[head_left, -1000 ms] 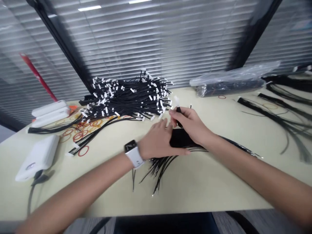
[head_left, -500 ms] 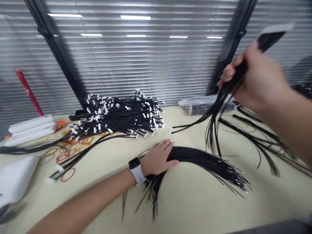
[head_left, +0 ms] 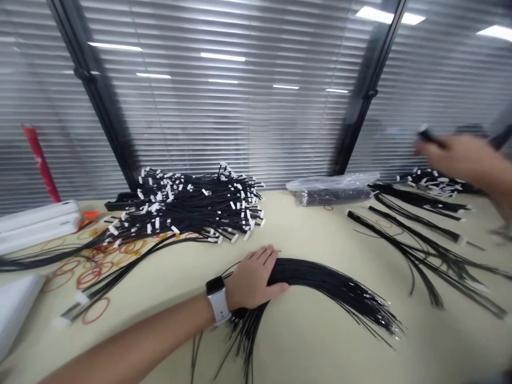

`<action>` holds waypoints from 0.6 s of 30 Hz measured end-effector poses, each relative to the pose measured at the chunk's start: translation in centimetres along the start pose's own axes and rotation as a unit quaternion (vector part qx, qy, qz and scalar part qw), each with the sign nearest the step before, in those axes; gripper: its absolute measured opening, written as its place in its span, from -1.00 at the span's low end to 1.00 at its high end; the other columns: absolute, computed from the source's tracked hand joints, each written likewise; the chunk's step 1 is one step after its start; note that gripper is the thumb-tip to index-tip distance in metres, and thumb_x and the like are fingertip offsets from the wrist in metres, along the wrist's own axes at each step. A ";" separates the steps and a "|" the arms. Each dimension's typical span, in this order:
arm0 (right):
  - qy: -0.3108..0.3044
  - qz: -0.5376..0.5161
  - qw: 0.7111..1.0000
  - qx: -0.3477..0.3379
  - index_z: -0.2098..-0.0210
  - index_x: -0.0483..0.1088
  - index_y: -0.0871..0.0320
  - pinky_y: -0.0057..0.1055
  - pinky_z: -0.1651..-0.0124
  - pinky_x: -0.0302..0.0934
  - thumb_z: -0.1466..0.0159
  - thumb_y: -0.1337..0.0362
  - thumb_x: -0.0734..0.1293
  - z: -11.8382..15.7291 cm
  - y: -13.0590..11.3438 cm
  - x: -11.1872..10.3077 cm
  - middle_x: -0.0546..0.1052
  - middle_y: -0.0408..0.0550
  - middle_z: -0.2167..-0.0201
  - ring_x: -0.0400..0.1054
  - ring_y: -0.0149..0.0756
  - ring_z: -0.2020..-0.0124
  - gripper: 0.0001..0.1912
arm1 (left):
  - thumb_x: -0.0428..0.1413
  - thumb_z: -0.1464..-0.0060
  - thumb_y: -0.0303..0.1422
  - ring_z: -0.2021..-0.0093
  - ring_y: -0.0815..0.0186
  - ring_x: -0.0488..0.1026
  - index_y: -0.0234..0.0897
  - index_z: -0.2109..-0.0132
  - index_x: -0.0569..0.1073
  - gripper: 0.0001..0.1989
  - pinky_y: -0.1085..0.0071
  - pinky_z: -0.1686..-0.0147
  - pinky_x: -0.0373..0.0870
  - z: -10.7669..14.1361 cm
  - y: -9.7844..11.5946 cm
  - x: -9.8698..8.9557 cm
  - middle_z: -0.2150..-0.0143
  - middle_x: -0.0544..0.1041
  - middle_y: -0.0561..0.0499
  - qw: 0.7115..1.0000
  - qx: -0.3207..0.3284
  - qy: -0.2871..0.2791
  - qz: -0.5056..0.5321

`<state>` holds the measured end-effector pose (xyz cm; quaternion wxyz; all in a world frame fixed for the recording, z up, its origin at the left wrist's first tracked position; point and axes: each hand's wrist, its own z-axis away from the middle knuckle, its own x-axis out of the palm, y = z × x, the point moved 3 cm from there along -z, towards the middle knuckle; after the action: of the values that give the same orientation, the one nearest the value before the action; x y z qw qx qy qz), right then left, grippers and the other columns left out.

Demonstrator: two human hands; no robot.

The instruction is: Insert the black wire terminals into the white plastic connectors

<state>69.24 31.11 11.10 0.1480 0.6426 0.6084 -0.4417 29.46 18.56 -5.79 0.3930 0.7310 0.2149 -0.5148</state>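
My left hand (head_left: 254, 277), with a watch (head_left: 218, 300) on its wrist, lies flat across a thick bundle of loose black wires (head_left: 316, 277). Its fingers are stretched out together and the thumb is apart. Bare silvery ends of that bundle fan out to the right, and other ends spread below the wrist. At the far right, my right hand (head_left: 456, 152) is raised and blurred, closed around black cables (head_left: 429, 135) whose light tip sticks out past the fingers. Most of these cables are hidden by the hand. Under it lies a pile of cables with white connectors (head_left: 434, 181).
A large heap of black cables with white plugs (head_left: 196, 197) lies at the back left, near scattered rubber bands (head_left: 90, 277) and white boxes (head_left: 40, 224). A clear plastic bag (head_left: 334, 192) sits by the blinds. Several separate cable bundles (head_left: 416, 256) lie on the right.
My right hand, with the cables, has swung away to the right and farther back. My left hand stays on the wire bundle. The view has tilted up and shifted slightly right.
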 end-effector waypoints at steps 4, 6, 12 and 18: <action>-0.145 0.052 0.988 -0.029 0.15 0.38 0.27 -0.21 0.11 0.22 -0.19 0.08 0.28 3.4 2.4 6.0 0.44 0.13 0.17 0.34 -0.19 0.12 -0.62 | -0.26 -0.19 -0.01 -0.27 0.20 0.09 -0.47 -0.29 -0.06 -0.29 0.29 -0.19 0.12 -0.4 -1.4 -1.5 -0.30 0.09 -0.26 0.998 -0.033 0.010 0.047; -0.153 0.058 0.985 -0.049 0.05 0.33 0.26 -0.14 0.03 0.18 -0.13 0.07 0.34 5.9 2.5 8.8 0.38 0.19 0.06 0.29 -0.13 0.05 -0.51 | -0.39 -0.25 -0.12 -0.30 0.28 0.01 -0.42 -0.30 -0.10 -0.40 0.31 -0.20 0.08 -0.4 -2.5 -2.8 -0.33 0.02 -0.21 0.995 -0.066 0.039 0.061; -0.259 -0.058 0.928 -0.262 0.07 0.33 0.12 -0.23 0.04 0.22 -0.28 0.20 0.21 12.7 -5.6 13.6 0.36 0.02 0.02 0.30 -0.28 0.08 -0.74 | -0.08 -0.12 -0.21 0.00 0.15 0.35 -0.33 0.02 0.37 -0.63 0.20 -0.01 0.25 1.9 -5.6 -5.7 -0.01 0.38 -0.18 0.989 -0.134 0.036 0.042; -0.457 -0.188 0.760 -0.421 0.23 0.37 0.25 -0.34 0.26 0.29 -0.26 0.14 0.23 21.7 -16.6 13.9 0.46 -0.09 0.32 0.36 -0.40 0.34 -0.72 | 0.06 0.05 -0.19 0.35 0.20 0.38 -0.29 0.31 0.42 -0.75 0.31 0.38 0.28 5.3 -6.8 -5.7 0.35 0.44 -0.04 0.984 -0.173 -0.027 0.002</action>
<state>43.88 27.97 -5.76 0.5779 0.1098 0.7021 -0.4012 19.35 18.91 -3.74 0.5206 0.6380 0.2885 -0.4886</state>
